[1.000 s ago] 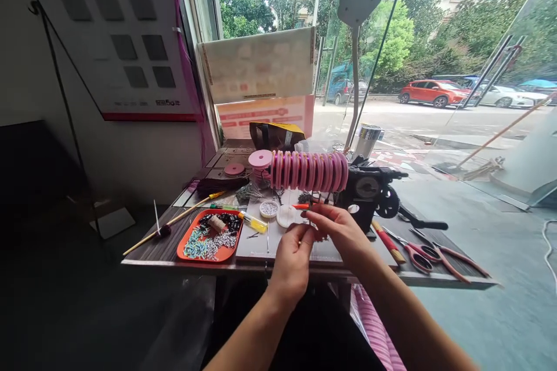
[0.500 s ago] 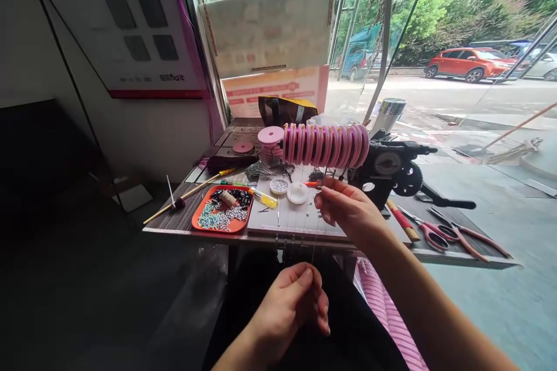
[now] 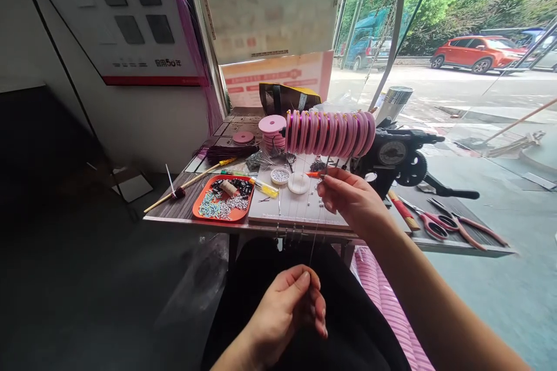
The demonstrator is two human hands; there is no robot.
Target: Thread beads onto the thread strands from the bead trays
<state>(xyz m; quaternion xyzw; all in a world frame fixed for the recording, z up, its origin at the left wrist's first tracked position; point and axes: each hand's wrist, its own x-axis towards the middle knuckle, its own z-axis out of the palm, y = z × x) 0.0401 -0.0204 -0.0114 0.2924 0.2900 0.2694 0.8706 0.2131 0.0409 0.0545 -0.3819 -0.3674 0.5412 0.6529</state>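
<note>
My left hand point(image 3: 292, 306) is low over my lap, thumb and forefinger pinched on a thin, clear fishing line point(image 3: 313, 246). The line runs up, taut, towards my right hand point(image 3: 348, 192). That hand is closed in a pinch at the board's right half, just below a row of pink foam spools point(image 3: 331, 133); exactly what its fingertips hold is too small to make out. An orange-tipped thing point(image 3: 312, 174) shows beside those fingertips. A white round disc point(image 3: 298, 183) and a small dish of beads point(image 3: 279, 175) are on the white board point(image 3: 265, 213) to their left.
An orange tray point(image 3: 223, 217) of small beads and tubes sits left of the board. A black cranked winder point(image 3: 395, 153) carries the spools. Scissors point(image 3: 435, 226) and pliers point(image 3: 470, 232) lie at right. Short lines hang over the table's front edge.
The view has tilted slightly down, so the table sits a little higher in the picture. Both hands keep their pinches, with hardly any movement.
</note>
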